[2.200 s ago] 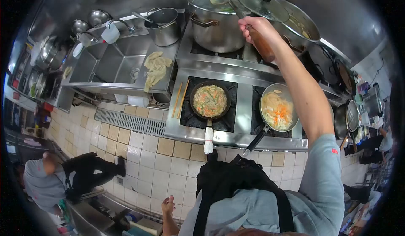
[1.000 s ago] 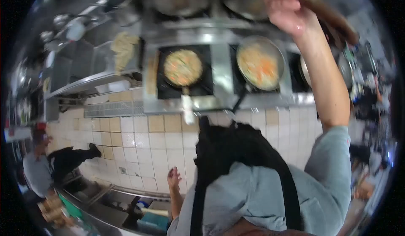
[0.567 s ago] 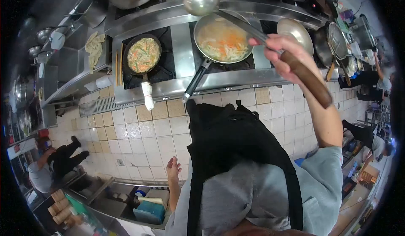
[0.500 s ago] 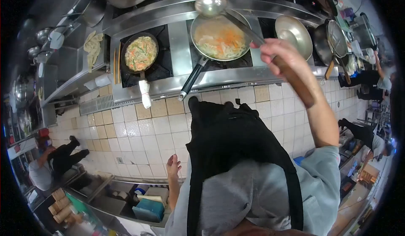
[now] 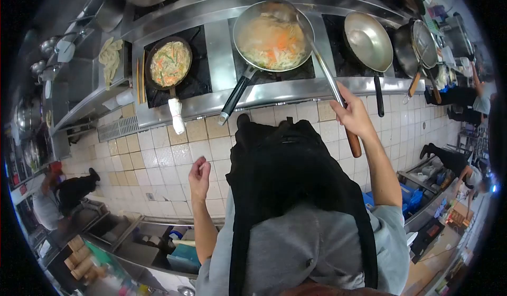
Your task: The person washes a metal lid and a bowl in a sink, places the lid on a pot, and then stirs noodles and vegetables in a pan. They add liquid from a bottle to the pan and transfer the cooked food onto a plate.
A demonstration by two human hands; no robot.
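The right hand (image 5: 353,113) grips with its fingers the ladle (image 5: 327,74), whose far end is inside the pan (image 5: 244,24) of vegetables (image 5: 277,45). The left hand (image 5: 199,177), its fingers loosely half-open, is nearer, at left.

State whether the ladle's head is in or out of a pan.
In: the ladle's head lies within the pan's rim, its handle slanting out.

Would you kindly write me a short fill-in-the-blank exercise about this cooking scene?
1. The person's ____ hand holds the ladle.
2. Left of the steaming pan, the dark pan has a wrapped handle coloured ____.
3. The number of long thin sticks beside the dark pan is ____.

Missing words: right; white; two.
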